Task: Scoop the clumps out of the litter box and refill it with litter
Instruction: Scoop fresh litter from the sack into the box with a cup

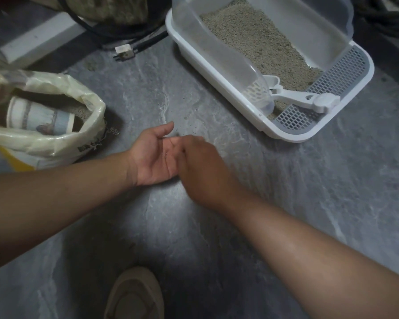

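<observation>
The left hand lies palm up and relaxed just above the grey stone-patterned floor. The right hand, fingers bent down, touches that palm; whether it pinches anything cannot be told. The litter box sits far right, its scoop inside; the litter bag stands left.

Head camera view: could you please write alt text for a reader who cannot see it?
Two bare hands meet low over a grey floor: the left hand lies palm up, and the right hand reaches its fingers into that palm. A white litter box holding litter and a scoop stands at upper right; an open litter bag sits at left.
</observation>
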Tool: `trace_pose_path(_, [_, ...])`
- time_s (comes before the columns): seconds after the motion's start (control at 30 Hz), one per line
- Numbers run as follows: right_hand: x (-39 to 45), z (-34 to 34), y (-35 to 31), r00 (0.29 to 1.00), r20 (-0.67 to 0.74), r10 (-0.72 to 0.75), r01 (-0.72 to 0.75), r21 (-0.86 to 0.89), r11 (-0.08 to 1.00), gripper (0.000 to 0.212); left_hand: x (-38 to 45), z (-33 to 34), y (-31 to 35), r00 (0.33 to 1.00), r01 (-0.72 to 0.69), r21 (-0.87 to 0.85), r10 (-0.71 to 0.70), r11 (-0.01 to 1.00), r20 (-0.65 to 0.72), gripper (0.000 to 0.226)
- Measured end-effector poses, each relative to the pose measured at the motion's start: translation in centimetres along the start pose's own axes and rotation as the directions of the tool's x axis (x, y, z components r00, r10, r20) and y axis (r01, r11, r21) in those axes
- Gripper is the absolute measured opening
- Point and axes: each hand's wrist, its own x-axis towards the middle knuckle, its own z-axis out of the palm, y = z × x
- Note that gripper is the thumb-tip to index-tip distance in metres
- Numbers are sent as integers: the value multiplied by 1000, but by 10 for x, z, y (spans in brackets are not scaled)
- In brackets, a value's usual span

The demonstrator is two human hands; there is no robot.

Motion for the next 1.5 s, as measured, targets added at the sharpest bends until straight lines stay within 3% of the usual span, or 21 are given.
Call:
trace_pose_path(0.17, [15,14,-8,999,-27,47,-49,-77,996,26,-1,13,0,999,13,19,-14,1000,51,73])
trace_pose_path(0.37, [11,13,3,991,-136,-15,9,-49,999,10,-4,3,4,995,19,33,-22,999,99,76])
trace_pose_path(0.53, [8,0,15,979,-193,-61,58,-21,998,28,2,-2,4,1000,-18,16,18,1000,16,72])
trace_pose_path(0.63, [-1,-11,48,974,-227,-18,5,-55,998,25,2,-7,4,998,-64,-15,65,998,10,74])
trace_pose_path(0.77, [-15,-9,102,983,-133,126,-152,-212,965,25,0,-16,8,994,-106,-65,103,992,-41,74])
trace_pose_path(0.93, [-27,3,117,986,-35,161,-165,-258,952,38,-3,-17,6,997,-78,-34,76,996,-33,73])
trace_pose_path(1.1, [-25,11,109,994,15,110,-99,-339,936,38,-5,-10,1,999,-48,-22,48,999,-19,73])
trace_pose_path(1.3, [-21,23,106,998,-60,-1,-20,-351,936,11,-5,-9,0,1000,-26,-19,26,999,-13,73])
trace_pose_path(1.4, [-21,23,101,999,34,-35,45,-382,923,11,-5,-7,-1,1000,-22,-16,22,1000,-8,74])
trace_pose_path(1.5, [-23,20,98,984,117,-135,176,-506,845,15,-5,-6,-1,1000,-20,-13,20,1000,-9,74])
